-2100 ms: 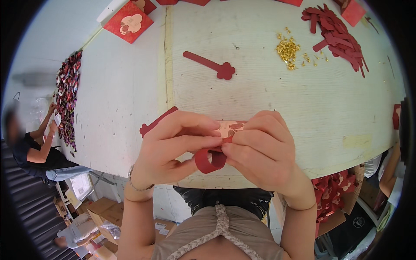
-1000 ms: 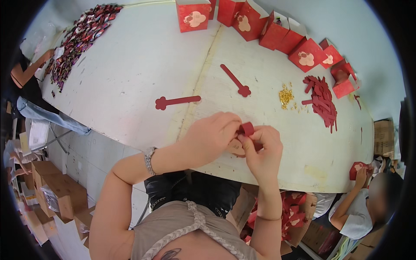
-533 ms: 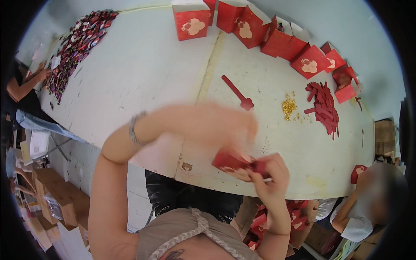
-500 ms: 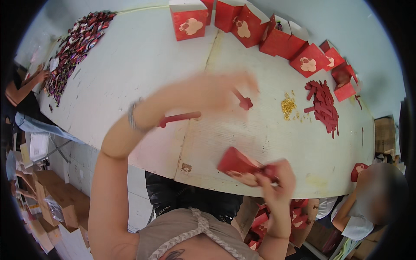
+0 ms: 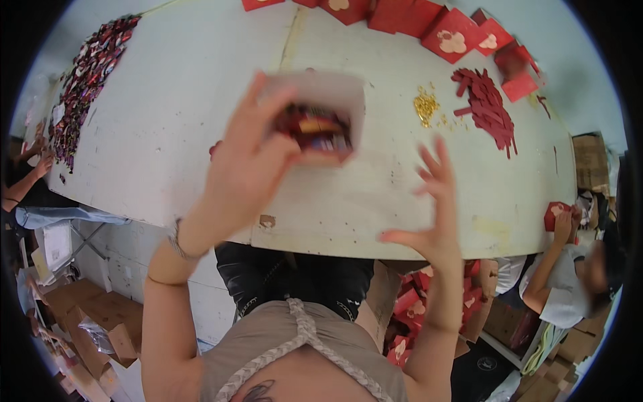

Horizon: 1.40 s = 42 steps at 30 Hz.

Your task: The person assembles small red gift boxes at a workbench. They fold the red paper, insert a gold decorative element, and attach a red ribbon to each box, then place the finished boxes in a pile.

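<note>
**A raised red piece over a white table**

At the far left a pile of dark red bits [image 5: 84, 80] lies along the table [image 5: 167, 147] edge, and beside it another person's hand [image 5: 41, 164] reaches in. The table top is white, rough and stained, with a chipped spot on its near rim; its middle part is bare.

The left hand [image 5: 244, 167] is lifted above the table. Its thumb and fingers are closed on a red piece [image 5: 315, 127], which is blurred; a pale paper-like sheet shows behind it, and I cannot tell what it is. The piece is in the air, near the middle of the table, and it hides the surface behind.

The right hand [image 5: 432, 214] is just to the right, lower, at the near rim. Its fingers are spread wide and it holds nothing.

Further right lie small gold beads [image 5: 425, 106], then a heap of red strips [image 5: 487, 107]. Red boxes [image 5: 455, 37] with pale flowers stand along the far edge. At the far right a person [image 5: 569, 281] sits, holding a red item.
</note>
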Tool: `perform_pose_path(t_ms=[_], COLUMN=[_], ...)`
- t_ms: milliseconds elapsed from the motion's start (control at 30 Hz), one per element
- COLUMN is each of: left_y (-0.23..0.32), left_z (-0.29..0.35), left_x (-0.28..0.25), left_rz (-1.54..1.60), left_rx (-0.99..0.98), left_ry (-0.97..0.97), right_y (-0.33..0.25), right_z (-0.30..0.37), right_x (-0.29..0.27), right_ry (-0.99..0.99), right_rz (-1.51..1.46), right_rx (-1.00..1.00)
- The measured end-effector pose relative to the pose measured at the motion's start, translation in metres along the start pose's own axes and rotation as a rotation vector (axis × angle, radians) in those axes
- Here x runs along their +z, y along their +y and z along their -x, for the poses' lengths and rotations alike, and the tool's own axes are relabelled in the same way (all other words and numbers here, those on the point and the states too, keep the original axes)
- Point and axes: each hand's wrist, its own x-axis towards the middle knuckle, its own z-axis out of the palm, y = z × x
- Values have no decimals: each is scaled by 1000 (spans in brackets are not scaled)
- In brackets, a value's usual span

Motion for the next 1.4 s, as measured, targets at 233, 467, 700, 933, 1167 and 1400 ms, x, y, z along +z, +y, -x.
perform_pose_path(t_ms=[233,467,700,933,1167,1400], left_y=[12,9,27,36,23,30], left_z=[43,39,24,10,15,8], left_x=[43,65,74,69,71,69], left_rz=[845,1167,1056,1090,1367,1219], left_rx=[-337,-393,-805,-931,-843,-823], left_ry=[165,121,358,312,293,323], right_y=[50,51,23,23,16,9], right_z=[-12,-5,-11,-22,-28,-28], right_x=[72,83,91,87,85,92], right_ry=[-58,204,458,365,317,401], right_rz=[-801,-633,-248,-492,-771,-671], right_rx=[34,-102,-2,195,319,320])
